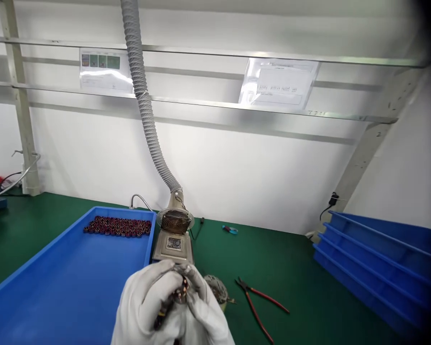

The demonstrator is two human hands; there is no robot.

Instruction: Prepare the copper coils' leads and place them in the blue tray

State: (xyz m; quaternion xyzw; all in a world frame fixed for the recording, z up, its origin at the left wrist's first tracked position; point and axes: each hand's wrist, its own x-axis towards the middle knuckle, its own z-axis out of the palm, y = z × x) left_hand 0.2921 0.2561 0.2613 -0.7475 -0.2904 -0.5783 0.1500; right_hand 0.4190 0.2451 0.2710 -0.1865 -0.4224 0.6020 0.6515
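Both my hands wear white gloves and meet at the bottom centre. My left hand (pixel 140 302) has its fingers curled, and my right hand (pixel 206 304) pinches close against it. Between the fingertips is a small dark part with copper-coloured wire (pixel 181 290); its exact kind cannot be made out. A black and yellow object (pixel 161 316) shows under my left fingers, mostly hidden. Just beyond the hands stands a metal unit (pixel 174 244) under an exhaust hood. A round container of greyish scraps (pixel 217 289) sits right behind my right hand.
A blue tray (pixel 75 278) on the left holds many small dark red parts (pixel 118 226) at its far end. Red-handled pliers (pixel 255 302) lie on the green table, with a small blue tool (pixel 230 229) farther back. Stacked blue bins (pixel 373 268) stand right; a grey hose (pixel 143 96) hangs above.
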